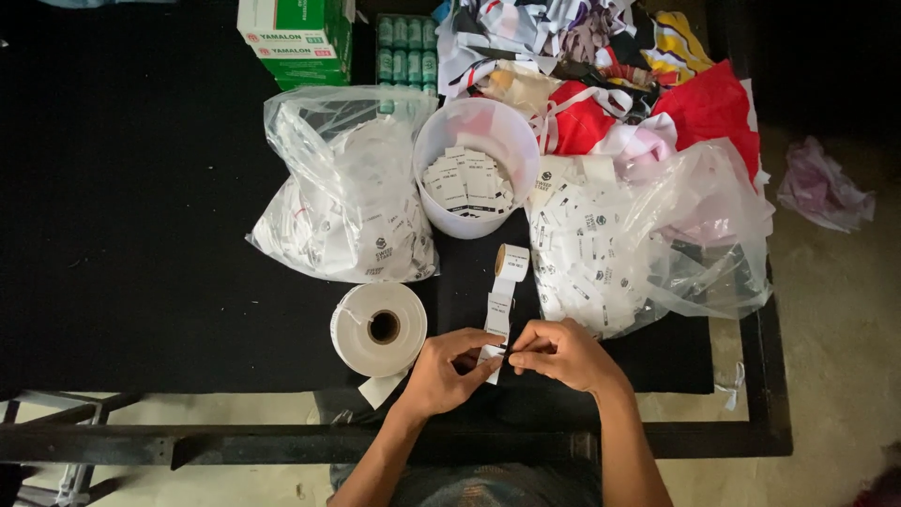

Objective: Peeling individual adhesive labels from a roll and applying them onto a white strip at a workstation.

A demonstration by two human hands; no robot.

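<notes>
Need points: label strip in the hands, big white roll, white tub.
label strip (500, 310), head view, on its middle above the fingers
big white roll (361, 345), head view, on its flat face left of the core
white tub (435, 141), head view, on its left rim

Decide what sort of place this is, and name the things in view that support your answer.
Probably a small garment-labelling workbench: both hands work a strip of printed labels, beside clear bags of labels, a label-filled tub and a pile of fabric scraps.
</notes>
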